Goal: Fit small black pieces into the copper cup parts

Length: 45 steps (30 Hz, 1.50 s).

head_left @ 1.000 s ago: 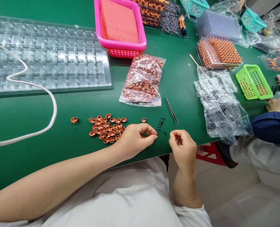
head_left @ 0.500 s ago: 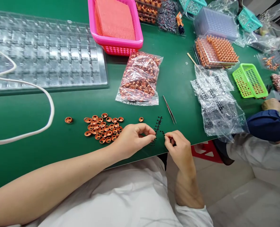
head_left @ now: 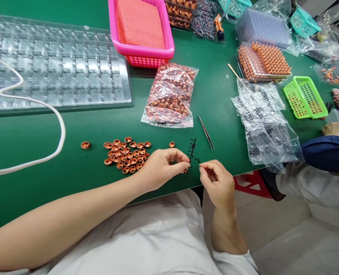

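A thin black strip with small side pieces, like a plastic sprue [head_left: 192, 147], is pinched between the thumb and forefinger of my left hand [head_left: 165, 168], its lower end partly behind the fingertips. My right hand [head_left: 218, 179] is just right of it, thumb and forefinger slightly parted and curled, with nothing visible between them. Tiny black pieces [head_left: 197, 159] lie on the green table by its fingertips. Tweezers [head_left: 206, 133] rest above my right hand. Left of my left hand is a cluster of copper-coloured cups [head_left: 126, 154] with holes; a single cup [head_left: 172, 144] sits just above that hand.
Behind are a bag of copper cups [head_left: 171, 95], a pink basket [head_left: 150, 61] and a clear tray [head_left: 57, 65]. A white cable [head_left: 60, 126] curves at left. Plastic bags [head_left: 266, 126], a green basket [head_left: 305, 97] and another person's sleeve [head_left: 326, 152] are at right.
My right thumb and forefinger have loosened, and more tiny black pieces show beside their tips. My left hand keeps its pinch on the strip. The whole view has shifted slightly.
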{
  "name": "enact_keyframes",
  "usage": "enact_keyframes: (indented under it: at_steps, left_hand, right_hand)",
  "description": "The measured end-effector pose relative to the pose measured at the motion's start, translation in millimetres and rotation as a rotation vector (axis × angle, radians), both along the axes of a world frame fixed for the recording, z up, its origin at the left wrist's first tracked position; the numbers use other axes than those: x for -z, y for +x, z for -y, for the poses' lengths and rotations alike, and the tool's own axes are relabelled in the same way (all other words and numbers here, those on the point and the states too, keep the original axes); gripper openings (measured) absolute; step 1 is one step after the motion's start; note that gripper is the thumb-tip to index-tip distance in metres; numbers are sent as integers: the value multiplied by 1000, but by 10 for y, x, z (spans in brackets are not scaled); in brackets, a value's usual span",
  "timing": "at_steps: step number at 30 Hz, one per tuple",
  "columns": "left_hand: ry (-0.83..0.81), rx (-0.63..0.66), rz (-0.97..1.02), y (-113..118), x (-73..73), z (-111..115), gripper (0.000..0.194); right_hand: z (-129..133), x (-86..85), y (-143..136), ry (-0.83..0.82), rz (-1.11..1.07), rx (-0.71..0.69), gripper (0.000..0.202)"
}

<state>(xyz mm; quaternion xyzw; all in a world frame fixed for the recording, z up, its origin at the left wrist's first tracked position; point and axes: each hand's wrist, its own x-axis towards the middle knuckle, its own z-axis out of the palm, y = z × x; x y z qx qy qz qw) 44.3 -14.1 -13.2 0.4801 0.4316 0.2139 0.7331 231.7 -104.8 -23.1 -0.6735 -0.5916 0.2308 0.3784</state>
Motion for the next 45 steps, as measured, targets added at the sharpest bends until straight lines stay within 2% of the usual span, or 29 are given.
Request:
enact_keyframes:
  at_steps: [6,11,17,29,35,38,43,45]
  left_hand:
    - [-68,-3,68,5,-38,-2,20]
    - [-61,17,82,-8,-32,1,19]
    - [-67,45,80,-13,-62,-1,20]
    - [-34,92,33,-6,-69,-1,21]
    - [100,87,-37,-11,-62,31,20]
    - [134,63,-73,-2,-60,56,18]
    - [117,17,-91,14,-48,88,17]
    - [123,8,-92,19,-39,90,16]
  right_hand:
    - [-29,-85,-133,-182,-339,-71,9]
    - [-51,-51,-142,-251,-454,-43,7]
    - [-85,-60,-139,-254,-525,-24,7]
    - [-92,-97,-155,-209,-362,-9,9]
    - [-86,-103,-152,-159,-290,-40,9]
    - [-65,-70,-183,-58,-153,-36,11]
    - [-53,-1,-282,249,241,-35,15]
    - [-60,5,-317,287,325,-25,16]
